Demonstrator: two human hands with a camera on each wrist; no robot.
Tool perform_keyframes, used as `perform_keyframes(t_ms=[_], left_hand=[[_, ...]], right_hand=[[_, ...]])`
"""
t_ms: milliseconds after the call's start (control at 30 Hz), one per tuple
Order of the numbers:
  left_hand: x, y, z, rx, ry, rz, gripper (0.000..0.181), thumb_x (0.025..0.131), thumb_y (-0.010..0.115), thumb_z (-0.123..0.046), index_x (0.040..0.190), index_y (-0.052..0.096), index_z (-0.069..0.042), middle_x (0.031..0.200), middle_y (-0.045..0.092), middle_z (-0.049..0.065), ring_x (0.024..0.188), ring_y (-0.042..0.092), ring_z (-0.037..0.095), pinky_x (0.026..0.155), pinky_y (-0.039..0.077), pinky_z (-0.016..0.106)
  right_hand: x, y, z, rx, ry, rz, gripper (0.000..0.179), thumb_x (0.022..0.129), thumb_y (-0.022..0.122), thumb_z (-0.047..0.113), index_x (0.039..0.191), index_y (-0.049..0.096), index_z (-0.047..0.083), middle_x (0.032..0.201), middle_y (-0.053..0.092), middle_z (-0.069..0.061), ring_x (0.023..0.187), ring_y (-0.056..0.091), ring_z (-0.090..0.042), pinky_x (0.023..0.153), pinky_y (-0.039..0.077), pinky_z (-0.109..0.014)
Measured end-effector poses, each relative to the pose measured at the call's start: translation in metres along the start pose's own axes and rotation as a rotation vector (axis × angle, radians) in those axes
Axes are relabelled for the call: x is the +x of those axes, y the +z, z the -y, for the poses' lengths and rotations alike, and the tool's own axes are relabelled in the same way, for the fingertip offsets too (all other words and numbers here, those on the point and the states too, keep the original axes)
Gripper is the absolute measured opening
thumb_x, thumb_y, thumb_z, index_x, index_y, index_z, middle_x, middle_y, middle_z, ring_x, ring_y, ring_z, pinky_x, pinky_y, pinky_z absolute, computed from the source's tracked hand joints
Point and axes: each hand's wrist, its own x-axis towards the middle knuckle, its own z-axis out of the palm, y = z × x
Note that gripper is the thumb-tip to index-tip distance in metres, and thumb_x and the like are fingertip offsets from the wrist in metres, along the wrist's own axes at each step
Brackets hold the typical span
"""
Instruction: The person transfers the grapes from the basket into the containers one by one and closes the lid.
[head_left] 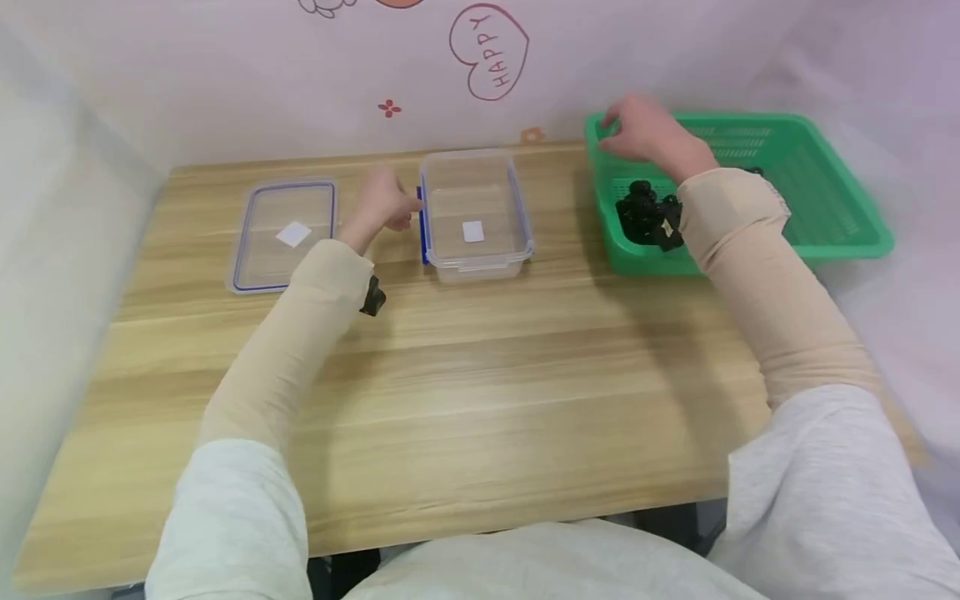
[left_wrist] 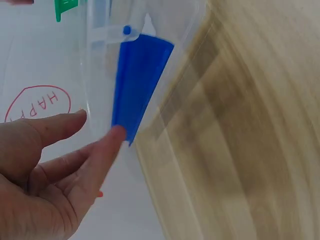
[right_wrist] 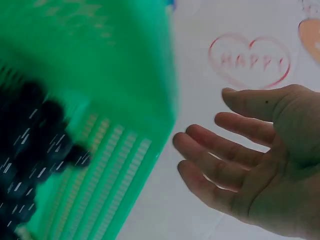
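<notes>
My left hand is at the left side of a clear plastic box with a white label. In the left wrist view a fingertip of the left hand touches the end of the box's blue latch, the fingers fairly straight and the thumb apart. My right hand is over the left rim of a green basket. The right wrist view shows this hand with fingers spread and nothing in them. Shiny black pieces lie in the basket, partly hidden by the forearm.
A flat clear panel with a blue border and a white label lies left of the box. A small black object shows beside the left cuff. Behind the wooden table stands a white wall with a HAPPY heart drawing.
</notes>
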Motion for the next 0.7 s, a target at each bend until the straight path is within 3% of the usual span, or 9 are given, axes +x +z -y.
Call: perform_keyframes(t_ms=[167,233,400,700], left_hand=[[0.003,0.005,0.007,-0.093,-0.005,0.013,0.024,0.089,0.061,-0.004,0.105,0.06,0.012,0.065,0.062,0.006,0.048,0.061,0.009,0.072,0.062,0.03],[0.002,0.003,0.01,-0.111,0.0,0.02,0.024,0.089,0.061,-0.004,0.105,0.06,0.014,0.057,0.059,0.002,0.046,0.061,0.008,0.072,0.062,0.031],[-0.004,0.001,0.019,-0.116,-0.007,0.034,0.026,0.091,0.061,-0.009,0.106,0.061,0.012,0.055,0.058,-0.001,0.048,0.061,0.007,0.073,0.061,0.031],[-0.007,0.0,0.036,-0.165,-0.025,0.035,0.028,0.091,0.06,-0.009,0.107,0.061,0.014,0.053,0.059,-0.001,0.048,0.063,0.008,0.073,0.061,0.032]], right_hand=[[-0.012,0.002,-0.027,-0.001,0.1,0.117,0.055,0.098,0.044,0.024,0.142,0.032,-0.008,0.149,0.025,-0.032,0.133,0.029,-0.051,0.107,0.034,-0.064],[-0.015,0.003,-0.035,0.013,0.145,0.16,0.058,0.098,0.044,0.025,0.144,0.028,-0.007,0.146,0.028,-0.033,0.129,0.034,-0.051,0.103,0.039,-0.063],[-0.021,0.006,-0.051,0.078,0.217,0.229,0.061,0.098,0.046,0.024,0.145,0.023,-0.008,0.141,0.032,-0.036,0.121,0.044,-0.05,0.092,0.051,-0.055],[-0.03,0.008,-0.068,0.123,0.262,0.216,0.059,0.097,0.047,0.024,0.144,0.028,-0.007,0.14,0.035,-0.034,0.112,0.051,-0.044,0.091,0.053,-0.051]])
